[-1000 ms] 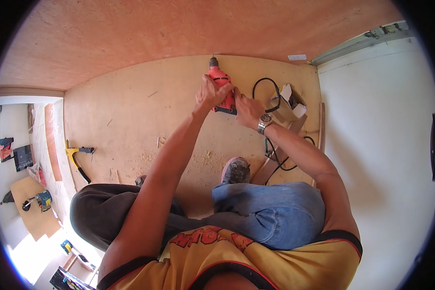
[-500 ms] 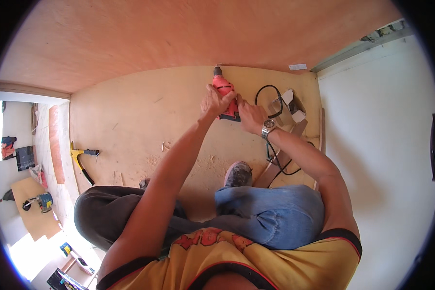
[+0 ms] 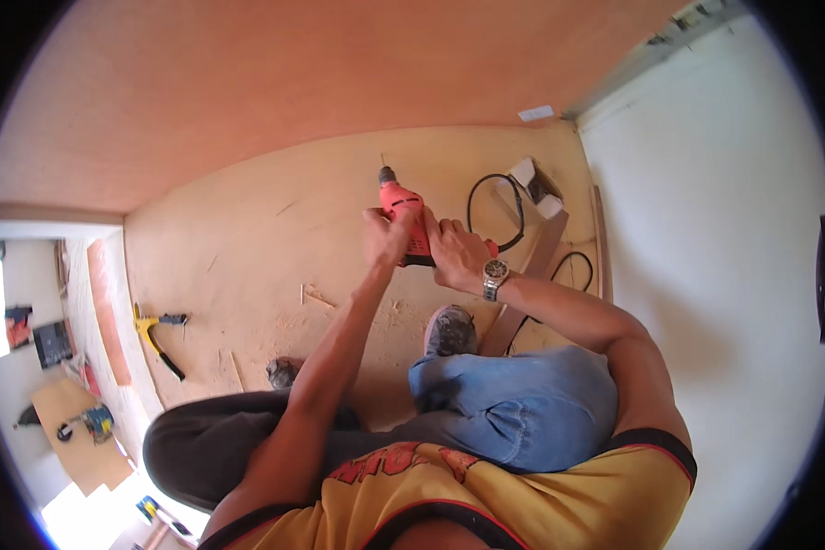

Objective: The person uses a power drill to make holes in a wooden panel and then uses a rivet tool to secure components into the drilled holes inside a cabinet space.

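Note:
A red corded power drill is held between my two hands, its dark chuck and thin bit pointing away from me. The bit's tip stands apart from the orange-brown panel ahead. My left hand is closed round the left side of the drill's body. From the right, my right hand, with a metal watch on its wrist, grips the rear and handle. Its fingers lie partly over the drill, so the trigger is hidden. A black cord loops away on the right.
An open small box and a wooden strip lie to the right, by the white wall. On the left rests a yellow and black hand tool. Wood shavings litter the board floor between my shoes.
Both hands have drawn the drill back toward me and a little left. Its bit, which was up against the base of the panel, now shows free of it.

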Demonstrator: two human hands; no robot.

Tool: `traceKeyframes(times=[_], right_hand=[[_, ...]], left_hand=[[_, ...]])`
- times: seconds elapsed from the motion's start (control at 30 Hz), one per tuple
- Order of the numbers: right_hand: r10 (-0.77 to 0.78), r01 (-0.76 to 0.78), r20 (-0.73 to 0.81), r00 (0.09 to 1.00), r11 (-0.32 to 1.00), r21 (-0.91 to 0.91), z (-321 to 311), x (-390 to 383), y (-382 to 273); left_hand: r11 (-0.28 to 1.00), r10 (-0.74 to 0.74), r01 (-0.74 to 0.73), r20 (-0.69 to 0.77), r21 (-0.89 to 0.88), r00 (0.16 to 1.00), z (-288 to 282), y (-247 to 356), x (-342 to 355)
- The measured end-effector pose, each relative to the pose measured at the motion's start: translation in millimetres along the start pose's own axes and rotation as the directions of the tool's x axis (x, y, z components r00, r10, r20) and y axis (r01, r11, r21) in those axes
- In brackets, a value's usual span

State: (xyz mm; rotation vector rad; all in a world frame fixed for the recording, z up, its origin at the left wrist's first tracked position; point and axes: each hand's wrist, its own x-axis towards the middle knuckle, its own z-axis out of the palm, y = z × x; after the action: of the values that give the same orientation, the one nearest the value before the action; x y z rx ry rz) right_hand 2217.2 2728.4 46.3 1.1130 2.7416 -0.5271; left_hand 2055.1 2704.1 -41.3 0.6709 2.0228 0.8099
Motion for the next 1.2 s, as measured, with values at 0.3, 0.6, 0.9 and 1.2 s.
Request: traceKeyframes(times=[0.3, 0.6, 0.9, 1.2], right_hand=[[0.181, -0.127, -0.096, 0.979, 0.903, 0.41, -66.6, -39.3, -22.4], [0.407, 0.396, -0.5, 0.764, 0.317, 0.862, -105.5, -61.1, -4.8], [0.41, 0.304, 0.108, 0.906, -0.806, 0.509, -5.3, -56.7, 9.2], [0.368, 0.336, 0.101, 0.924, -0.91, 0.244, 73.4, -16.5, 17.4]], left_hand=[[0.268, 0.192, 0.44, 0.495, -0.857, 0.847, -38.4, 81.3, -54.7], [0.577, 0.511, -0.19, 0.17, -0.794, 0.843, -90.5, 180.2, -133.0], [0.102, 0.966, -0.978, 0.219, 0.18, 0.141, -103.9, 315.3, -34.3], [-0.713, 0.401, -0.602, 0.913, 0.36, 0.07, 26.3, 307.8, 36.3]])
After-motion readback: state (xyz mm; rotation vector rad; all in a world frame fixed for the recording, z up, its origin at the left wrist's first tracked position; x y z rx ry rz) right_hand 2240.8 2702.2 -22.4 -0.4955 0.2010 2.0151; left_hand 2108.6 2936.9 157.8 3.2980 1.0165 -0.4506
